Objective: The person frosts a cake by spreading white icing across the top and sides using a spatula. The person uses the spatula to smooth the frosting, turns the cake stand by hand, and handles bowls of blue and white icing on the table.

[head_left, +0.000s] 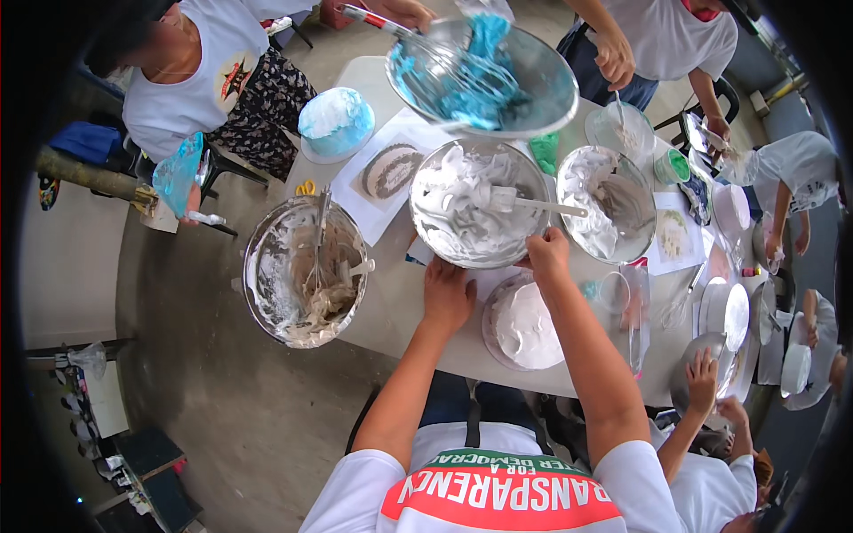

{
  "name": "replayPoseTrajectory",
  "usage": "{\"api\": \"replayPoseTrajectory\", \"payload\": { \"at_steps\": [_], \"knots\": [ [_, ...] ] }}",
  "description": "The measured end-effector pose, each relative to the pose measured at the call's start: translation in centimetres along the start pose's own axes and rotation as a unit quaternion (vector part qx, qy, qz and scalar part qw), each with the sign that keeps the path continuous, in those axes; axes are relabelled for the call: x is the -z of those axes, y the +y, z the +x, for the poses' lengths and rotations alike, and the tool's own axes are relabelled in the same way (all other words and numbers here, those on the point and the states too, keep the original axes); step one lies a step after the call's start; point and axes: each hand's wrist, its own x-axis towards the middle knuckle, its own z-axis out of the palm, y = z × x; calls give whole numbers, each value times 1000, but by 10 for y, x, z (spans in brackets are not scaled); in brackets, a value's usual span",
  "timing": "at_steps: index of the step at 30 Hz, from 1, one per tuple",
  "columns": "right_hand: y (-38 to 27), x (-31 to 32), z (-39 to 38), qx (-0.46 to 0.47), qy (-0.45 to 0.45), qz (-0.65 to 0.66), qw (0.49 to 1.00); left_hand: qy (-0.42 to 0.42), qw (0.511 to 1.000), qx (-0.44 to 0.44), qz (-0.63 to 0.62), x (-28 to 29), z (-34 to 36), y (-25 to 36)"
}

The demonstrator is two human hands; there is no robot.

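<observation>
My left hand [447, 293] grips the lower edge of a steel bowl of white cream [453, 222], with a white spatula [560, 210] lying in it. My right hand [546, 258] is closed on the same bowl's right edge. Below the bowl, between my forearms, a white-frosted round cake [520, 329] sits on a board. A bowl of beige and white cream with a whisk [306, 266] is to the left. Another bowl of cream [604, 204] is to the right. A co-worker's hand [410, 13] is above a bowl of blue cream [542, 80] and whisk, beyond my bowl.
The table [373, 302] also bears a blue frosted cake [336, 123], printed sheets [382, 204], yellow scissors [305, 188] and more white cakes [724, 315] on the right. Co-workers stand at upper left [191, 80], upper right [675, 35] and lower right [711, 484]. A chair [240, 182] is at left.
</observation>
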Motion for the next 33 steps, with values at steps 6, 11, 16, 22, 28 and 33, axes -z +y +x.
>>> {"api": "replayPoseTrajectory", "payload": {
  "at_steps": [6, 11, 16, 22, 28, 33],
  "knots": [
    [-15, -8, -5, 1, 0, -15, 1000, -93, 995, 26, 25, -2, 22, -10],
    [-39, -35, -12, 8, 23, 60, 998, 12, 999, -27, 26, -10, 31, -30],
    [1, -44, 27, 155, -6, 207, 966, 65, 997, -42, -3, -10, 52, -42],
    [39, -49, 78, 159, 4, 297, 942, 144, 974, -148, 91, 31, 95, -26],
    [-37, -84, 42, 36, 26, 162, 986, 103, 987, -74, 103, 8, 117, -54],
    [-35, -71, 71, 11, 28, 110, 994, -21, 999, 28, 10, -14, 140, -34]
  ]
}}
